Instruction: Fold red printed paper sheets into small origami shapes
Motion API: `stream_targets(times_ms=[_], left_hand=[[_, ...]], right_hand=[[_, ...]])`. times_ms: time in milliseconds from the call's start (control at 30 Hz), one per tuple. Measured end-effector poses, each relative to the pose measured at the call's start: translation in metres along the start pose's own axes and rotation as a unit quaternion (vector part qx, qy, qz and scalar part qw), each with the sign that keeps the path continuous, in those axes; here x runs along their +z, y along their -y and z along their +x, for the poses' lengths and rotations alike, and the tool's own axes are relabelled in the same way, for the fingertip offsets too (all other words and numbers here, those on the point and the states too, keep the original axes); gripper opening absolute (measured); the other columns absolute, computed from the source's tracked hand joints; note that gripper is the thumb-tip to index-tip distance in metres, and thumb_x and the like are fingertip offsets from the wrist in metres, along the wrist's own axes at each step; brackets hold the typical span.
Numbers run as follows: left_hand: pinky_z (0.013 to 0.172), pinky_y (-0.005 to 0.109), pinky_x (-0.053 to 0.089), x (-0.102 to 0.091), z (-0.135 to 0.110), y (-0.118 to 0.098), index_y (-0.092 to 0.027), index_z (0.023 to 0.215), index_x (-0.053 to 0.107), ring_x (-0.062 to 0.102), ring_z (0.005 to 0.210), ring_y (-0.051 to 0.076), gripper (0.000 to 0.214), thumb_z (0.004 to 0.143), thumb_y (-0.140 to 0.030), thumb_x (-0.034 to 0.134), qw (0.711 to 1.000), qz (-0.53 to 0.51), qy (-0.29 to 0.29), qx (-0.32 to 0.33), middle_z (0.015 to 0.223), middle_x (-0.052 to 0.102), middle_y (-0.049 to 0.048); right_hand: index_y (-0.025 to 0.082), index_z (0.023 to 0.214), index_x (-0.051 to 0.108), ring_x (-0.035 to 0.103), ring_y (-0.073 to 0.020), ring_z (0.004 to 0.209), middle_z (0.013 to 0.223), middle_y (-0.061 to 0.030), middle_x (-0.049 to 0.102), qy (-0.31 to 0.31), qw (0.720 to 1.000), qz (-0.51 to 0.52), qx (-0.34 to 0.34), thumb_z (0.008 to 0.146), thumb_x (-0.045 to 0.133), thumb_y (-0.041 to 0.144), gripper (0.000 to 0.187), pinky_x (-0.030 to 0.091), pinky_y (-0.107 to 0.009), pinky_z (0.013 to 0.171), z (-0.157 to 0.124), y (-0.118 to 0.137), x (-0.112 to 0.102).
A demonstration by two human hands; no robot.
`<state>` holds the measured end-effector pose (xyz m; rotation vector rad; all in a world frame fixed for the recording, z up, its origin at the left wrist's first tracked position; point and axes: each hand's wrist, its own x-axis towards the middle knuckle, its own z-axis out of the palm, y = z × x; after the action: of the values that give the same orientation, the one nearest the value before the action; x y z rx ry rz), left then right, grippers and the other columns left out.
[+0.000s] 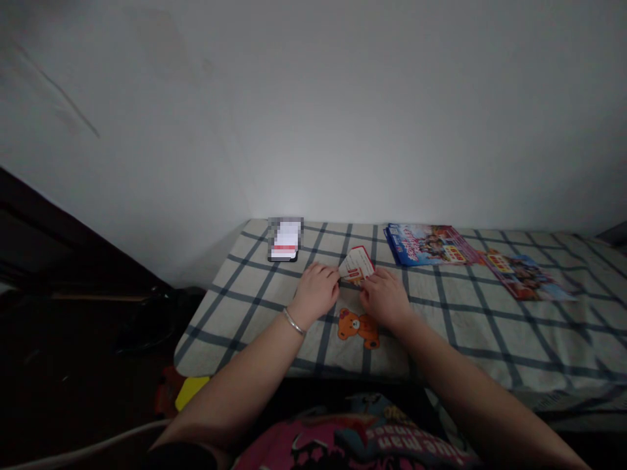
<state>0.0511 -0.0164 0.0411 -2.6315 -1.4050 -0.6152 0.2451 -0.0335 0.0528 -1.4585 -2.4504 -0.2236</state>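
Thus, you pinched a white-and-red paper card (pixel 356 266) between your left hand (pixel 316 294) and right hand (pixel 385 299), both partly closed on its edges, just above the checked bedsheet (pixel 490 326).

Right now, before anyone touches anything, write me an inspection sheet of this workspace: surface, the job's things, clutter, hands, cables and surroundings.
Surface: a white sheet with navy checks, printed with an orange teddy bear.
Job's things: a small white-and-red card, held between both hands.
Clutter: a blurred, dark-edged pack, a blue illustrated booklet and a second illustrated booklet.
Hands: left hand, wearing a silver bangle, and right hand, both at the card.
Cables: a pale cord at lower left.
Surroundings: a white wall ahead, a yellow item in the dark area at lower left.
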Motion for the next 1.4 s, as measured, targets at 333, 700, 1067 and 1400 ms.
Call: stream_targets(times_ms=[333,700,1067,1400], left_hand=[[0.106,0.043,0.039,0.005,-0.004,-0.002,-0.021,0.122,0.06,0.047,0.121,0.025,0.036,0.087,-0.02,0.054,0.999,-0.023,0.015,0.039,0.13,0.055,0.0081],[0.105,0.047,0.036,0.001,-0.004,-0.002,-0.02,0.116,0.06,0.05,0.113,0.026,0.03,0.092,-0.034,0.05,0.998,0.011,-0.01,-0.061,0.121,0.058,0.0102],[0.113,0.047,0.029,0.001,-0.004,0.002,-0.023,0.132,0.053,0.041,0.131,0.03,0.067,0.078,-0.062,0.063,0.998,-0.01,0.057,-0.005,0.141,0.048,0.0106],[0.111,0.044,0.035,-0.001,-0.002,0.003,-0.023,0.117,0.063,0.051,0.122,0.023,0.031,0.088,-0.024,0.051,0.997,-0.055,0.039,0.036,0.128,0.062,0.0038]], right_hand=[[0.018,0.1,0.068,0.061,-0.0249,0.098,0.102,-0.0086,0.071,-0.13,0.979,0.149,0.054,0.079,0.054,0.012,0.026,0.047,-0.041,0.092,-0.002,-0.03,0.021],[0.021,0.105,0.068,0.062,-0.0216,0.1,0.096,-0.0043,0.073,-0.076,0.958,0.259,0.094,0.079,0.049,0.009,0.035,0.05,-0.039,0.092,-0.004,-0.039,0.027],[0.024,0.101,0.073,0.063,-0.0193,0.089,0.091,-0.0042,0.072,-0.074,0.967,0.245,0.014,0.082,0.059,0.016,0.024,0.053,-0.034,0.083,-0.006,-0.028,0.024],[0.023,0.104,0.07,0.059,-0.0219,0.092,0.095,-0.0042,0.071,-0.087,0.975,0.206,0.01,0.083,0.065,0.023,0.022,0.049,-0.038,0.087,-0.007,-0.031,0.023]])
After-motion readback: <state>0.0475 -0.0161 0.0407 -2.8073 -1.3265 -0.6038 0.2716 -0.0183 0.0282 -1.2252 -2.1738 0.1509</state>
